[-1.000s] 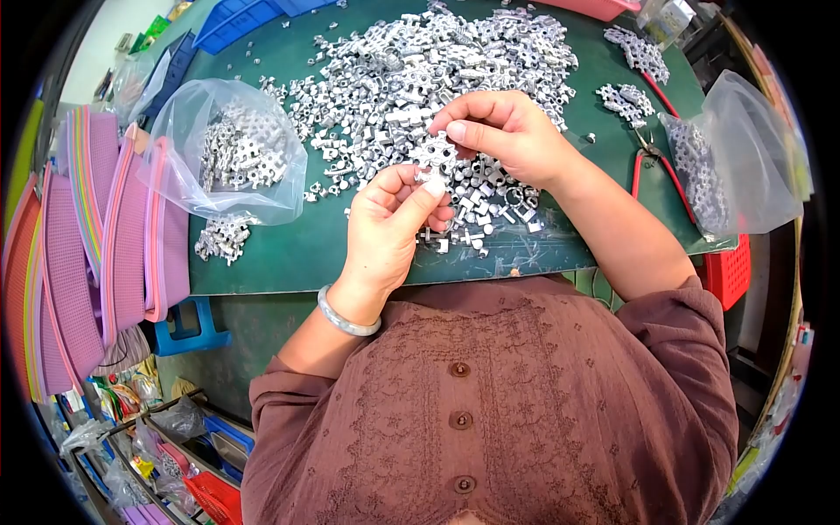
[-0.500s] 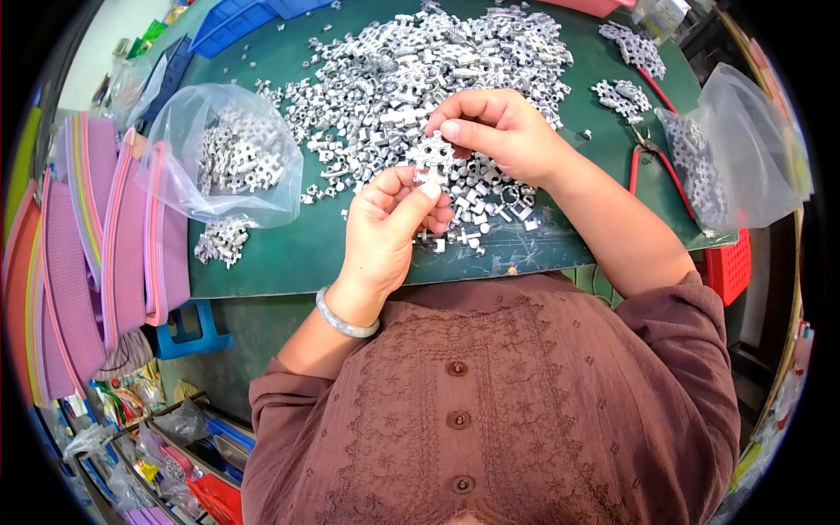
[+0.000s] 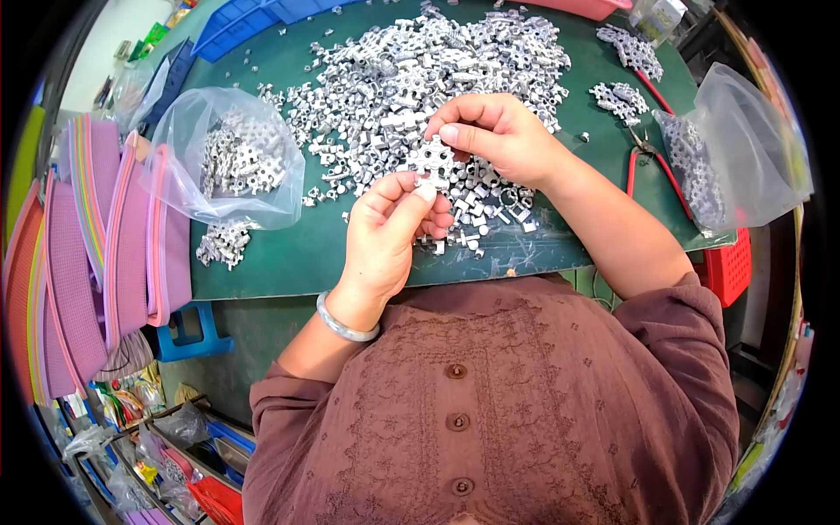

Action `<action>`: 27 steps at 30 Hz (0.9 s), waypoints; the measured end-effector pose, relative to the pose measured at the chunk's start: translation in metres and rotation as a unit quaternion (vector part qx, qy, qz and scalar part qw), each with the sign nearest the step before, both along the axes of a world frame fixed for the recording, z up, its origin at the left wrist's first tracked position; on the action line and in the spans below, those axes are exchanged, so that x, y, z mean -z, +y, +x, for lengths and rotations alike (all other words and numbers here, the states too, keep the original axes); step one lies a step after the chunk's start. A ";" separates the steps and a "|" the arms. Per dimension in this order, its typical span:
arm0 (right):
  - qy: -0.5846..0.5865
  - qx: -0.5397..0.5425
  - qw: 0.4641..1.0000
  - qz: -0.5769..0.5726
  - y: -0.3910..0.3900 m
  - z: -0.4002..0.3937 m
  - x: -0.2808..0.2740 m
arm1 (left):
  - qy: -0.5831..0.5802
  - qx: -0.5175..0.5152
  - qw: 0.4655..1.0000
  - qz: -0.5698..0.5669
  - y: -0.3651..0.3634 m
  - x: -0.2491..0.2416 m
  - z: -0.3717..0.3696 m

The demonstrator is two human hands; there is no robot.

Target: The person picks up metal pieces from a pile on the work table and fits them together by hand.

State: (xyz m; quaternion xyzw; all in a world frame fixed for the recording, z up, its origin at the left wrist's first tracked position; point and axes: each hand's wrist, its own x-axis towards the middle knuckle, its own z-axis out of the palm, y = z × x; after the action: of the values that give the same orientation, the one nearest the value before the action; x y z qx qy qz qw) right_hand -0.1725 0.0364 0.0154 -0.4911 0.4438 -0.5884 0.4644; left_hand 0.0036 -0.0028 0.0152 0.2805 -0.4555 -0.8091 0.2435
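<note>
Between my hands is a flat silver metal piece [image 3: 433, 159] with holes and knobby edges, made up of small joined parts. My left hand [image 3: 392, 214] pinches its lower end between thumb and fingers. At its top, my right hand [image 3: 494, 136] has thumb and forefinger closed on the edge. Behind and below the hands spreads a large heap of small silver metal parts [image 3: 385, 87]. Part of the heap is hidden by my hands.
A clear plastic bag [image 3: 284, 188] of similar pieces stands at left, with a small cluster [image 3: 225, 244] before it. Right of the heap lie red-handled pliers [image 3: 632, 171], joined pieces [image 3: 619, 101] and another bag [image 3: 757, 162]. Blue bins [image 3: 232, 26] line the back.
Almost nothing differs. Both hands keep hold of the metal piece in nearly the same place, and the whole view has shifted very slightly.
</note>
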 end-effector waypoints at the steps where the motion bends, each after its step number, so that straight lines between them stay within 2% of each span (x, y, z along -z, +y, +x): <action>1: 0.006 0.001 1.000 -0.002 0.000 0.000 0.000 | 0.001 0.001 1.000 0.000 0.000 0.000 0.000; 22: 0.055 0.007 0.998 -0.026 -0.001 -0.001 0.003 | -0.002 0.010 1.000 -0.017 0.000 0.006 0.000; 27: 0.060 -0.016 0.998 0.020 -0.001 -0.003 0.002 | 0.001 0.009 1.000 -0.006 0.001 0.004 0.001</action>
State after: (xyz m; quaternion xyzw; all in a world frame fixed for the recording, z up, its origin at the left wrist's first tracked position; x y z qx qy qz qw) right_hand -0.1752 0.0357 0.0135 -0.5230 0.4745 -0.5418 0.4559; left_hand 0.0041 -0.0014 0.0109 0.2742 -0.4624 -0.8089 0.2380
